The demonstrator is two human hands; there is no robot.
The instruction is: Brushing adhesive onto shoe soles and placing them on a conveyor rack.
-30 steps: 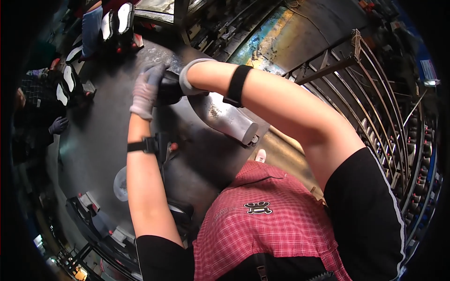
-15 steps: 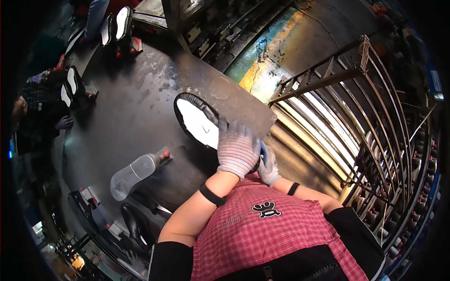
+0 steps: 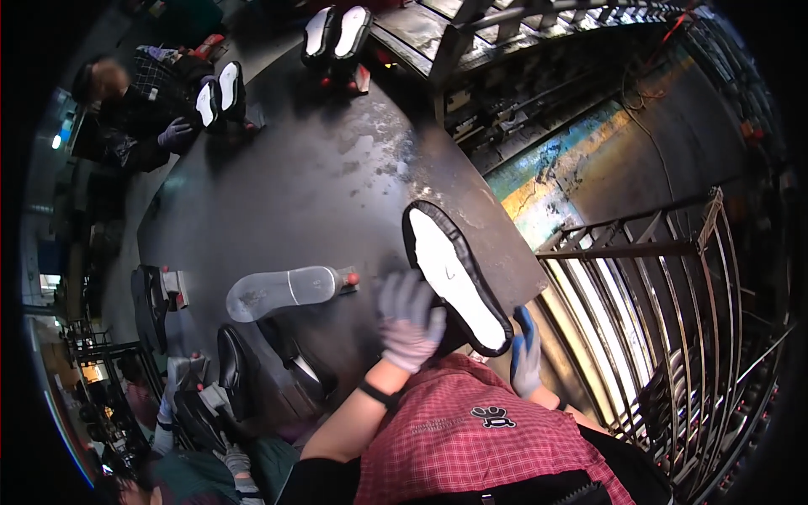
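A black shoe point(image 3: 454, 278) stands bottom-up just in front of me at the right of the table, its white underside facing up and its toe pointing away. Close to its left side is my left hand point(image 3: 408, 324), in a striped grey glove, open with fingers spread and slightly blurred; whether the thumb touches the shoe I cannot tell. My right hand point(image 3: 527, 358), gloved in grey with blue on the palm side, is open beside the heel, its fingers stretched upward. Neither hand holds anything. Left of my left hand sits a grey translucent sole-shaped plate point(image 3: 286, 293) with a red knob point(image 3: 351, 279).
Dark shoes point(image 3: 231, 362) stand near my left forearm. More white-bottomed shoes point(image 3: 349, 34) sit at the dark table's point(image 3: 311, 185) far edge. Co-workers' gloved hands point(image 3: 174, 133) show at far left and lower left. A slatted metal rack point(image 3: 623, 295) stands at my right.
Both hands have let go of the shoe and moved apart to its two sides. The view has shifted, so the table and shoe appear turned and farther right.
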